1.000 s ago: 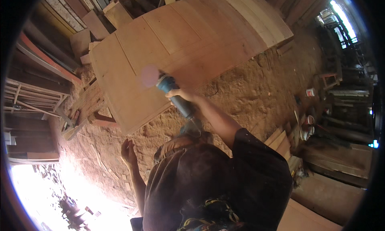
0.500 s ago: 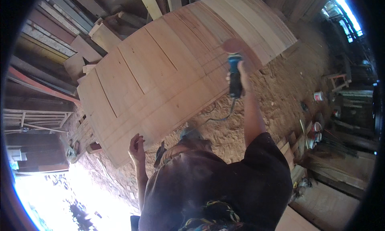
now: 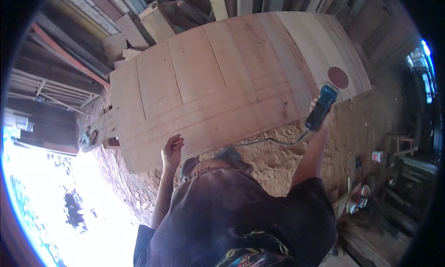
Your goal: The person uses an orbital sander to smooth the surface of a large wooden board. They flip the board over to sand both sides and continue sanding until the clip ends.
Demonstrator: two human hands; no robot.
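I'm watching from afar as the right hand [image 3: 329, 115] is carrying the blue-and-black sander [image 3: 323, 104] rightward along the wooden panel [image 3: 194, 90]. Its round reddish disc [image 3: 338, 77] is now hanging over the pale boards [image 3: 315, 44] at the panel's right end, close to the near long edge; half a second ago it was over darker boards further left. I'm judging that the sanding sweep is getting near the panel's right end. I'm not managing to tell whether the disc is touching wood. The right hand's fingers are wrapping firmly round the sander's body, while the cord [image 3: 278, 140] is trailing off the panel's near side. The left hand [image 3: 172, 148] is hovering by that edge's left part, fingers half curled, holding nothing.
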